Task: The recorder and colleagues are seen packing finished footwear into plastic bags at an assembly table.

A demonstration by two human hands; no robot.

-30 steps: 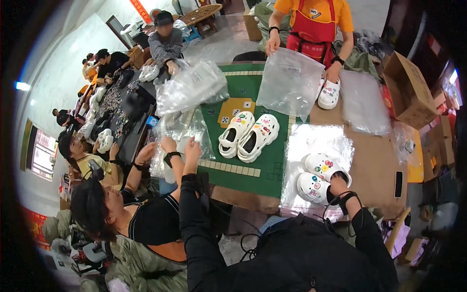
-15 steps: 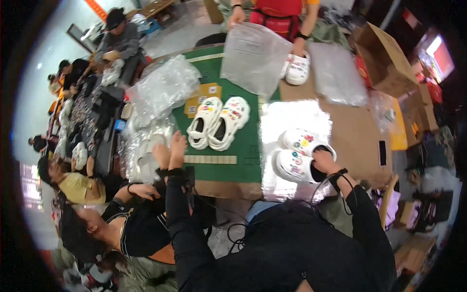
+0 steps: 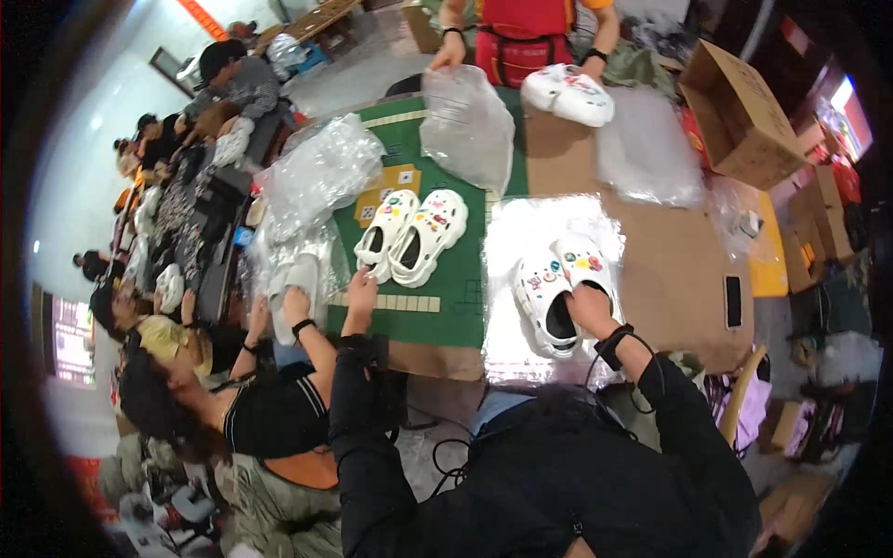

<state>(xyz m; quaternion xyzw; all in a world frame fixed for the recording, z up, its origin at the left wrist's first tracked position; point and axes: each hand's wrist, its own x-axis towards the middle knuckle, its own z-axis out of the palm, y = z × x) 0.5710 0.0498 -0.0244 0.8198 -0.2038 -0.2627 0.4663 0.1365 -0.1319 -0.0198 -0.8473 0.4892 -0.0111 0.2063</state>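
Fingers of my right hand (image 3: 588, 314) curl inside one charm-studded white clog (image 3: 583, 256); I cannot tell how tightly. Its mate (image 3: 534, 286) lies against it, left of them. My left hand (image 3: 362, 296) touches another white clog (image 3: 389, 221) at the heel, its closure unclear. Brown cardboard (image 3: 665, 279) leaves room rightward, up to a black phone (image 3: 733, 301); the table edge (image 3: 433, 359) runs just behind both hands. Since earlier, the right-hand pair has swung toes-away.
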